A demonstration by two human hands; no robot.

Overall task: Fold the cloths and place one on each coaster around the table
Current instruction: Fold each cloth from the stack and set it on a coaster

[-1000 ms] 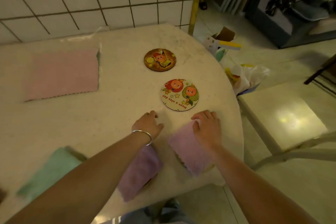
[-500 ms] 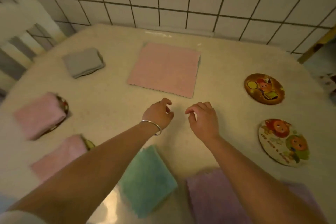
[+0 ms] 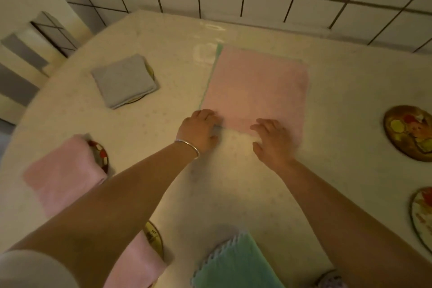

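A: How far along would you say this is?

B: More than half, I'd judge. At 10 o'clock a folded grey cloth (image 3: 124, 80) sits on a coaster. At 8 o'clock a folded pink cloth (image 3: 63, 174) covers a coaster (image 3: 101, 156) with a checked rim. At 7 o'clock another pink fold (image 3: 138, 264) lies on its own, and a folded green cloth (image 3: 233, 264) rests at 6 o'clock.

A: And what's left?

B: Two bare coasters at the right: a brown one (image 3: 410, 132) at 3 o'clock and a pale one (image 3: 423, 215) at 4 o'clock. The flat pink cloth (image 3: 257, 89) lies unfolded at 12 o'clock near the tiled wall, with a green edge (image 3: 211, 72) of another cloth showing under its left side.

A: The hands?

B: Both are at that flat cloth's near edge. The left hand (image 3: 198, 130), bangle on the wrist, has curled fingers at the near-left corner and seems to pinch it. The right hand (image 3: 272, 139) is blurred, fingers spread and released over the near-right part, apparently touching it.

A: So folding this one comes next?

B: Likely, on the table (image 3: 233, 182).
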